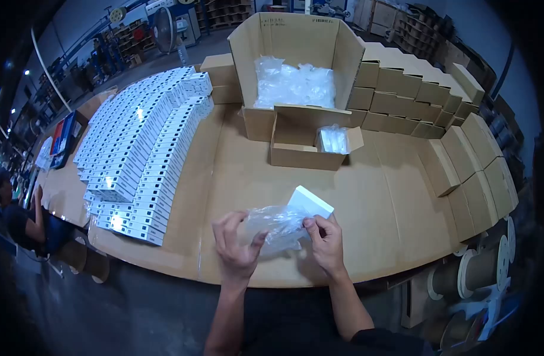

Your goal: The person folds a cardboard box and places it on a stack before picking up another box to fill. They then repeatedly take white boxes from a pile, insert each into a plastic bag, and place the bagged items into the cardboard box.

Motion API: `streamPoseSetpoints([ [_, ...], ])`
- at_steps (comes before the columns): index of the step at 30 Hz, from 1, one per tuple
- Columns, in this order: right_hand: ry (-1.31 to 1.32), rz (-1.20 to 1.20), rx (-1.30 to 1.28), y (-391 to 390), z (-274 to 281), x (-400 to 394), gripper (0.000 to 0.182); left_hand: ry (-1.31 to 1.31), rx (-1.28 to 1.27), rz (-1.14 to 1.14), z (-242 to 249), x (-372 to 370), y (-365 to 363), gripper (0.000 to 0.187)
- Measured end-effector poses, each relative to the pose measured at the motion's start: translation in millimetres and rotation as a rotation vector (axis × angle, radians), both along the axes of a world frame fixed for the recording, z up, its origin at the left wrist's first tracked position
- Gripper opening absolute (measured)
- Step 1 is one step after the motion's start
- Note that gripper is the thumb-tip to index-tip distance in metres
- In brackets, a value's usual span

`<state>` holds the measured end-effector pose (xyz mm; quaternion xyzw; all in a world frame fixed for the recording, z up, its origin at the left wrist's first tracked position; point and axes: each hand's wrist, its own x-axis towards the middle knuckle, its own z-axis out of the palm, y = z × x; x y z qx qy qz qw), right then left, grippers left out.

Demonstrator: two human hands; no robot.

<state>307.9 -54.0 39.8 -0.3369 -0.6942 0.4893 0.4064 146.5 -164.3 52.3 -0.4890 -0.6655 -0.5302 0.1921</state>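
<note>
A clear plastic bag (pixel 272 224) hangs crumpled between my two hands over the cardboard-covered table. My right hand (pixel 326 246) pinches the bag between thumb and fingers, right at the lower edge of a small white box (pixel 310 202). This box stands tilted behind the bag, partly overlapped by it. On the other side, my left hand (pixel 233 243) has its fingers curved and apart, with the thumb and fingertips at the bag's left end.
Stacked white boxes (pixel 129 154) cover the left side. Ahead, an open carton (pixel 301 159) holds bagged items, before a larger carton (pixel 243 71) of clear bags. Brown boxes (pixel 462 154) line the right. A person (pixel 29 219) sits at far left.
</note>
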Motion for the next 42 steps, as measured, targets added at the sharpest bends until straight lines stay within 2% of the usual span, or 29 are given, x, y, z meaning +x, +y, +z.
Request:
streamPoseSetpoints([
  [3, 0.025, -0.005, 0.087, -0.4, -2.4, -2.3, 0.023, 0.244, -0.156, -0.095, 21.9, 2.5, 5.9, 0.038],
  [4, 0.016, -0.002, 0.099, -1.8, 2.3, -2.1, 0.022, 0.183, -0.224, -0.130, 29.8, 7.9, 10.4, 0.031],
  [10, -0.024, 0.010, 0.168, 2.6, 7.2, 3.1, 0.022, -0.020, -0.465, -0.323, 27.2, 4.3, 21.8, 0.021],
  [14, -0.119, 0.053, 0.060, 6.7, 10.8, 7.5, 0.024, -0.228, -0.387, -0.446, 17.3, 5.3, 32.1, 0.019],
  [17, -0.151, 0.145, 0.292, 9.2, 9.2, 11.8, 0.024, -0.404, -0.329, -0.436, 18.2, 6.0, 38.4, 0.022],
  [18, -0.202, 0.214, 0.153, 6.5, 13.4, 15.4, 0.023, -0.446, -0.309, -0.431, 20.3, 4.1, 41.0, 0.023],
  [20, -0.195, 0.274, 0.087, 6.3, 2.6, 20.1, 0.022, -0.543, -0.279, -0.411, 18.8, -1.0, 45.1, 0.027],
  [23, -0.200, 0.314, 0.093, 6.8, -0.8, 24.3, 0.021, -0.522, -0.169, -0.298, 8.6, -11.0, 53.0, 0.027],
  [24, -0.203, 0.318, 0.113, 6.1, -0.6, 24.5, 0.020, -0.791, -0.119, -0.390, 6.4, -12.5, 51.5, 0.026],
  [27, -0.182, 0.203, -0.032, 4.8, -0.3, 23.1, 0.019, -0.616, 0.227, -0.333, -12.7, -23.2, 55.8, 0.051],
  [28, -0.144, 0.162, -0.035, 4.1, -1.3, 21.8, 0.019, -0.588, 0.239, -0.293, -18.8, -26.6, 50.9, 0.076],
  [31, -0.077, 0.105, 0.038, 6.5, -10.5, 18.6, 0.018, -1.026, 0.195, -0.543, -19.0, -1.1, 35.5, 0.081],
  [32, -0.085, 0.120, 0.078, 6.3, -9.5, 17.2, 0.017, -0.964, 0.052, -0.628, -37.5, -3.1, 33.9, 0.074],
  [35, -0.124, 0.152, 0.126, 5.4, -2.7, 16.4, 0.014, -1.143, -0.239, -0.611, -19.3, 11.7, 24.3, 0.057],
  [36, -0.146, 0.151, 0.094, 5.5, -0.8, 19.1, 0.013, -1.098, -0.157, -0.588, -20.5, 15.2, 24.6, 0.043],
  [37, -0.167, 0.149, 0.061, 6.5, 0.0, 22.3, 0.014, -1.042, -0.166, -0.566, -24.3, 15.2, 21.4, 0.044],
  [39, 0.000, 0.090, 0.103, 26.9, -15.6, 33.7, 0.021, -0.926, -0.180, -0.520, -33.4, 11.8, 14.7, 0.045],
  [42, 0.171, -0.005, 0.043, 48.6, 0.1, 36.8, 0.035, -0.820, -0.296, -0.468, -35.3, 8.3, 7.4, 0.046],
])
